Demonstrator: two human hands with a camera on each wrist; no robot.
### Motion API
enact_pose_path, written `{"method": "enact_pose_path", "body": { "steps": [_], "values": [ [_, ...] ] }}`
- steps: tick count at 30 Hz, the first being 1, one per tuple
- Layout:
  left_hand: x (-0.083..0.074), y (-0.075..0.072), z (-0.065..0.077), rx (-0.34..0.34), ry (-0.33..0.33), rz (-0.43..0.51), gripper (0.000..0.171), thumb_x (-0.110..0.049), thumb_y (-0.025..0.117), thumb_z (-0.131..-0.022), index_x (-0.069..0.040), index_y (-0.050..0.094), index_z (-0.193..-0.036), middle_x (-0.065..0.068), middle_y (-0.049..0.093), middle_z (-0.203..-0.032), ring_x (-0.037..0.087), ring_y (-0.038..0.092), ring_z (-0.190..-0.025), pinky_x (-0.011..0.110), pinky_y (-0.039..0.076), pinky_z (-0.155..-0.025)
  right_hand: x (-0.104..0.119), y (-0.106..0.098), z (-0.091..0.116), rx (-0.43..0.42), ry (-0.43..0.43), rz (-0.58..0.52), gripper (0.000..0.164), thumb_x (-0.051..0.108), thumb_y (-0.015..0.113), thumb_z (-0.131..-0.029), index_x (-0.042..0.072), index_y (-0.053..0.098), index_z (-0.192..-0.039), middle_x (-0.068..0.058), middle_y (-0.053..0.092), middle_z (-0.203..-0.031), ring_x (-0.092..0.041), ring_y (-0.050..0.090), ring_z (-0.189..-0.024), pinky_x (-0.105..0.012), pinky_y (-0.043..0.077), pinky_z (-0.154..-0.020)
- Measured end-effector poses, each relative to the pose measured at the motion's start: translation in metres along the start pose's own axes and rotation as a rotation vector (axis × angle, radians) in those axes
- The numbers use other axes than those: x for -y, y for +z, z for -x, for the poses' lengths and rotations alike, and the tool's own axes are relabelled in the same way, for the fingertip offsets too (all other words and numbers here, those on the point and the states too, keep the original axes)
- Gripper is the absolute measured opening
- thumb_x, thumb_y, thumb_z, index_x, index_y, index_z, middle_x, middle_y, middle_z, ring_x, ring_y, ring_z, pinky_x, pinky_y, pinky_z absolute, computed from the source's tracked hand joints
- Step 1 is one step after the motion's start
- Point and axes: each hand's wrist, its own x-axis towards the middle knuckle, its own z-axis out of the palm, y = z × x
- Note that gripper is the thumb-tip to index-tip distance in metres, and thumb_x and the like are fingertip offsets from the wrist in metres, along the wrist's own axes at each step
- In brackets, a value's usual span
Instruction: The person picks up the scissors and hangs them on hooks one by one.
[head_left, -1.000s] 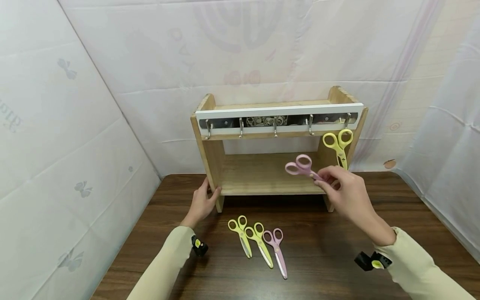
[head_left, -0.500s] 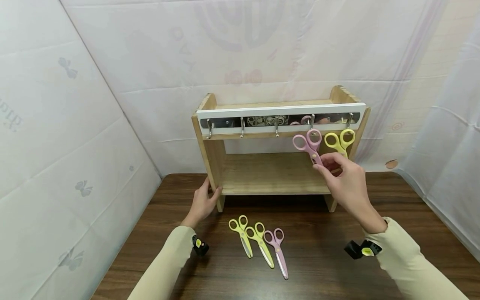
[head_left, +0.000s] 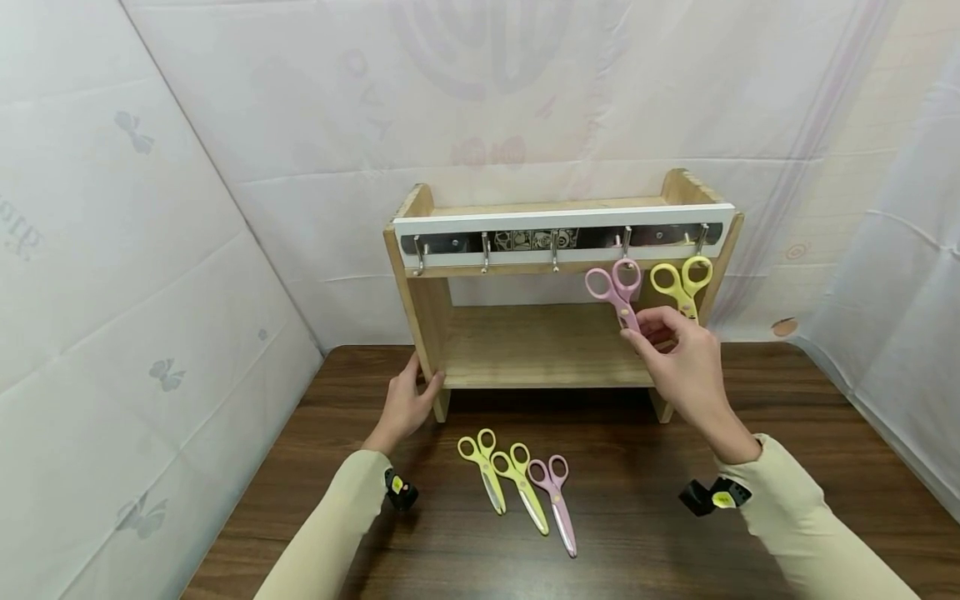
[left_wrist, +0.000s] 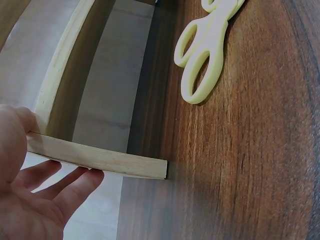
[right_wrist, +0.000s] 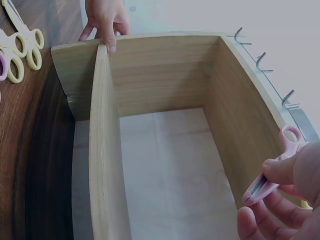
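Pink scissors (head_left: 622,307), long axis tilted up and leftward, sit pinched in a person's right hand (head_left: 684,358), the nearer hand, smooth plastic rings above its fingertips, near a bent, shiny metal hook (head_left: 627,239); whether ring and hook touch is hard to tell. Well to its left, the left hand (head_left: 405,406) grips the side of a pale, grained wooden rack (head_left: 540,346).

The left sleeve (head_left: 326,529) and right sleeve (head_left: 813,525) are pale cream. A black wrist unit (head_left: 405,498) with yellow marking (head_left: 397,483) adjoins each sleeve's inner side.
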Motion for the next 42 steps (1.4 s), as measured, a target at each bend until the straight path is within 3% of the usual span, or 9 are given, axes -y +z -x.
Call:
{"method": "enact_pose_path", "body": {
  "steps": [11,29,42],
  "values": [
    [0.001,0.0,0.0,0.004,-0.002,0.0,0.06,-0.026,0.057,-0.108,-0.008,0.033,-0.16,0.028,0.06,-0.137,0.042,0.063,-0.121,0.051,0.061,-0.084,-0.002,0.006,0.001,0.014,0.028,0.018,0.014,0.009,0.081,-0.09,0.002,0.074,-0.099,-0.008,0.072,-0.082,0.0,0.06,-0.071,-0.007,0.048,-0.062],
    [0.001,0.001,0.0,-0.004,0.02,0.0,0.056,-0.025,0.057,-0.108,-0.008,0.036,-0.157,0.027,0.061,-0.136,0.04,0.064,-0.121,0.051,0.061,-0.086,-0.009,0.015,0.003,0.026,0.02,0.011,0.015,0.008,0.079,-0.092,0.001,0.074,-0.103,-0.011,0.073,-0.087,-0.017,0.065,-0.077,-0.008,0.048,-0.061],
    [0.001,0.001,0.0,-0.005,0.02,0.012,0.057,-0.025,0.058,-0.107,-0.007,0.036,-0.158,0.027,0.059,-0.137,0.041,0.063,-0.122,0.051,0.061,-0.087,-0.011,0.017,0.004,0.03,0.029,0.012,0.016,0.008,0.078,-0.092,0.001,0.073,-0.105,-0.01,0.073,-0.088,-0.018,0.066,-0.078,-0.005,0.046,-0.062]
  ]
}}
